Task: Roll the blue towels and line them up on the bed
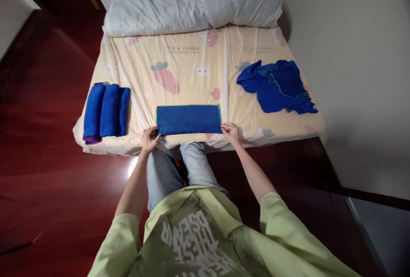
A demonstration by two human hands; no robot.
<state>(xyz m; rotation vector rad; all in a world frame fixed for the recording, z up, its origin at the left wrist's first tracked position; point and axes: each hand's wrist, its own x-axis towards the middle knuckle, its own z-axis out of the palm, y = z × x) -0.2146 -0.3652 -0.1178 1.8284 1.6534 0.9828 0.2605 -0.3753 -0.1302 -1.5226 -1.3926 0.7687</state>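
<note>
Person at the edge of a bed, both bare hands on a flat blue cloth (188,120) with green edging, a long rectangle lying crosswise near the front edge of the patterned sheet (192,89), between the two hands. Left hand (150,139): thumb and fingertips narrow, pinching the near left corner. Right hand (230,132): fingers narrow too, thumb and fingertips on the near right corner; exact grip hard to see at this size. Left of the cloth, well apart, three blue rolls (109,110) side by side, touching, with a purple cloth (92,140) showing at the near end of the leftmost. Right of it, also apart, a crumpled blue pile (278,87), green edging running loosely across; number of pieces in it can't be told. Sheet is pale yellow, printed with carrots and a rabbit face. Grey-white quilt (195,1) bunched across the far end. Dark red floor (48,106) at left, pale wall (358,68) at right. Person wears light jeans (198,161) and a yellow-green shirt (195,230) with lettering.
</note>
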